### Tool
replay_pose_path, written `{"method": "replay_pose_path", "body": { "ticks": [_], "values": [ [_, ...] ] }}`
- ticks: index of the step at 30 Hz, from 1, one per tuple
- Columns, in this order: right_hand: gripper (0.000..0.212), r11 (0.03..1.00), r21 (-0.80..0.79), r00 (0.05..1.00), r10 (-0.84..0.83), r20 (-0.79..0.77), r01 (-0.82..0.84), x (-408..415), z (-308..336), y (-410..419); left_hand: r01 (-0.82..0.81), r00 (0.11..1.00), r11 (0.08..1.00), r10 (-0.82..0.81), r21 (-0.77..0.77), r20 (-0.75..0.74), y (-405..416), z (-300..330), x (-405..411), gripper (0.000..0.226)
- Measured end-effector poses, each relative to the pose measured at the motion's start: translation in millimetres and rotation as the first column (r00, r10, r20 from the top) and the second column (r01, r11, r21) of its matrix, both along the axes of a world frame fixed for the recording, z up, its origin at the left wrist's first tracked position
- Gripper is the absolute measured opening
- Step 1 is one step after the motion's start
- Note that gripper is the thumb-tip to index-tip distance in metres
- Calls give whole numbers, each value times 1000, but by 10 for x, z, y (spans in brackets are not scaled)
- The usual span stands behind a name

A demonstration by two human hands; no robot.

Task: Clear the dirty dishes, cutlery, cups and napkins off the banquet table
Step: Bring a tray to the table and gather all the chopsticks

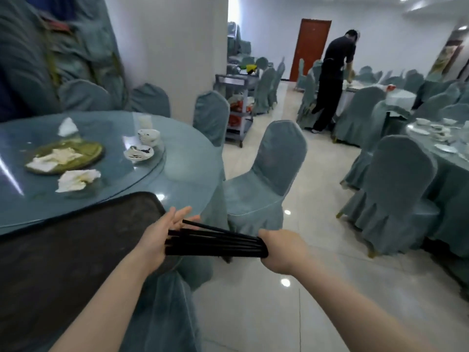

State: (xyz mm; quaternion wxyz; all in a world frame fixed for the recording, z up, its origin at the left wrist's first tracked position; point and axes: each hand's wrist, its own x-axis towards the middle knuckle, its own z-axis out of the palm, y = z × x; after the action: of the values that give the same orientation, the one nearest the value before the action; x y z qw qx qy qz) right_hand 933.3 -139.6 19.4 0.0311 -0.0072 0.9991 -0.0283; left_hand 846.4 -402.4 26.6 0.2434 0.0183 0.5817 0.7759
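Right hand (280,250) grips one end of a black chopstick bundle (215,243). Left hand (162,238), fingers straight, palm against the far ends. Dark tray (76,245) just left of the grip.

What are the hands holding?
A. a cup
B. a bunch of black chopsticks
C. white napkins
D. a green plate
B: the right hand grips one end of a bunch of black chopsticks, and the open left hand presses flat against the other ends; the napkins and green plate lie on the table.
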Motion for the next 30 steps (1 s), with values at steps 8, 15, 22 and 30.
{"method": "replay_pose_path", "body": {
  "ticks": [8, 15, 22, 30],
  "values": [
    [14, 970, -62, 972, 236, -18, -237, -1305, -192, 222, -472, 881, 857, 453, -206, -136, -92, -132, -713, 33],
    [14, 895, -123, 897, 439, 59, -430, -2379, -366, 9, -755, 644, 612, 759, -237, -92, -385, -392, -677, 27],
    [19, 771, -183, 770, 631, 95, -610, -3223, -517, -417, -899, 377, 357, 926, -256, -33, -278, -544, -491, 22],
    [10, 679, -245, 640, 734, 225, -692, -3900, -816, -1201, -952, 153, 165, 986, -258, 69, -515, -851, -675, 22]
  ]
}}
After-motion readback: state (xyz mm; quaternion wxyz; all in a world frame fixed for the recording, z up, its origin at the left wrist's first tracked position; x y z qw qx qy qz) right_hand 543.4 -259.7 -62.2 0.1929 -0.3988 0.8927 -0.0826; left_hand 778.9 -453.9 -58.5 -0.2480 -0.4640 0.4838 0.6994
